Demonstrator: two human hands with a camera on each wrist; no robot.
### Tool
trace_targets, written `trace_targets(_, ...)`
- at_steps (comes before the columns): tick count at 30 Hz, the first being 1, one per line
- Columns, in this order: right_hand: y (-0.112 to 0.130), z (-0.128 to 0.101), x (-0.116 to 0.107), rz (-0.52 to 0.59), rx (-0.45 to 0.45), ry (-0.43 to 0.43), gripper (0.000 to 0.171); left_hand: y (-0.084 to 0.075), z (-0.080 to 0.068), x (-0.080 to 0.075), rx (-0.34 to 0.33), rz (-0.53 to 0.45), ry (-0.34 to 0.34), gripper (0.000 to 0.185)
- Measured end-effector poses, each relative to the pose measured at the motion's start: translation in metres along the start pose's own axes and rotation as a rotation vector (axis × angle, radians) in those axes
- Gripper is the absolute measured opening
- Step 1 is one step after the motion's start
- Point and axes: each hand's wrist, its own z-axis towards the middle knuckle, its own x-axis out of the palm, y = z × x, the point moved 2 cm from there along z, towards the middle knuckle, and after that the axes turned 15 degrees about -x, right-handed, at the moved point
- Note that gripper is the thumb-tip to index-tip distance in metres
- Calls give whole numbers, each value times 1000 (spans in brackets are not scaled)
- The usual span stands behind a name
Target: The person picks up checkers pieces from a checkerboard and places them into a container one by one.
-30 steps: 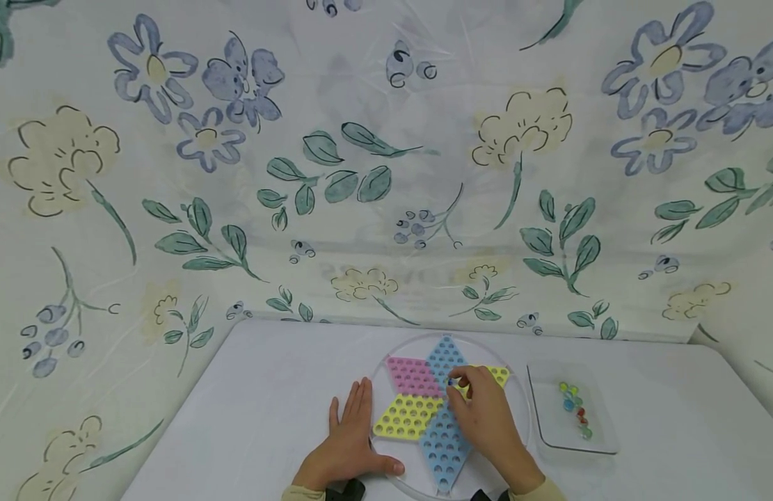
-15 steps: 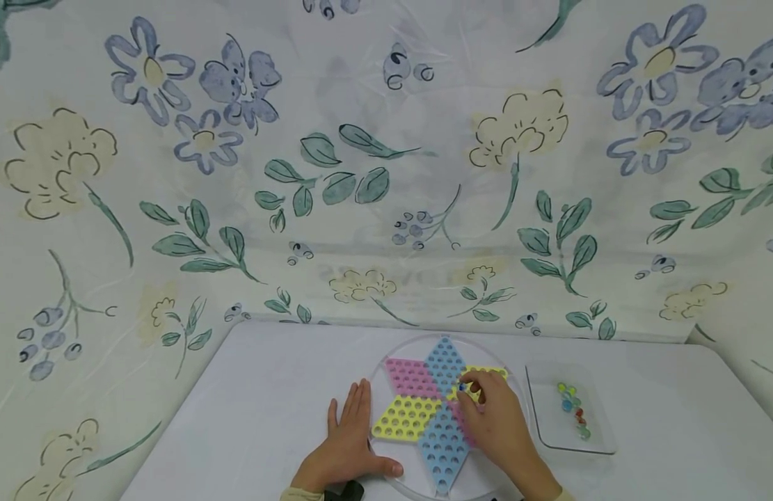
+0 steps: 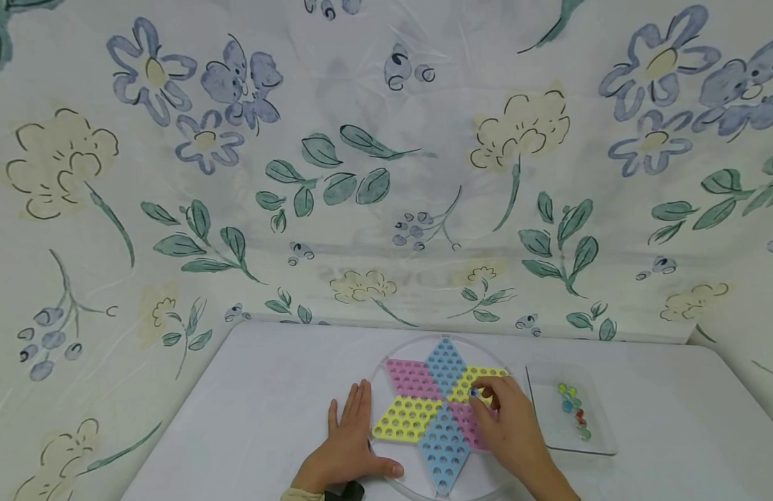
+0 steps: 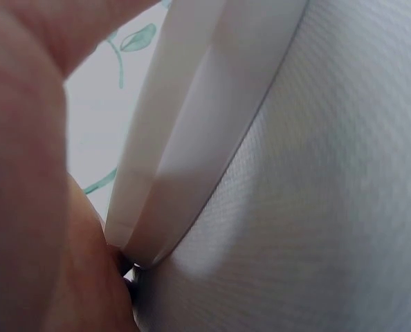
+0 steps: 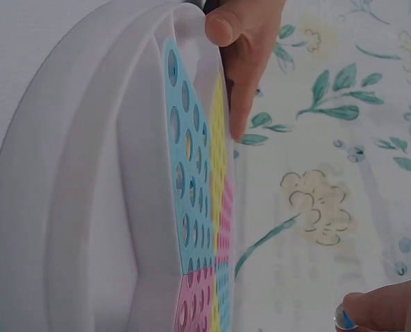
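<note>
The marble (image 3: 474, 393) is pinched in the right hand (image 3: 508, 431) over the yellow part of the star board (image 3: 424, 410). The left hand (image 3: 348, 445) lies flat beside the board. The holes seem all empty; more marbles wait in the tray (image 3: 602, 445).

We count two hands: left hand (image 3: 348, 445) and right hand (image 3: 508, 428). One round board (image 3: 386, 369) with a six-point star: two blue points, two pink, two yellow. One marble (image 3: 474, 393) at the right hand's fingertips. One clear tray (image 3: 602, 445) holding a row of loose marbles (image 3: 574, 410), roughly seven; too small for an exact count. One table (image 3: 267, 390).
</note>
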Motion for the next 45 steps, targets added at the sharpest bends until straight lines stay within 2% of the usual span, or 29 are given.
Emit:
trace_targets(5, 0, -3, -6, 9, 40, 34, 20, 0, 0, 0, -2, 2, -2, 146)
trace_targets(32, -23, -19, -33, -43, 104, 71, 23, 1, 4, 1, -22, 15, -1, 146)
trace_targets(40, -31, -26, -39, -100, 29, 26, 21, 2, 5, 1, -11, 17, 6, 146)
trace_targets(45, -38, -28, -42, -126, 22, 10, 21, 2, 4, 1, -9, 18, 4, 146)
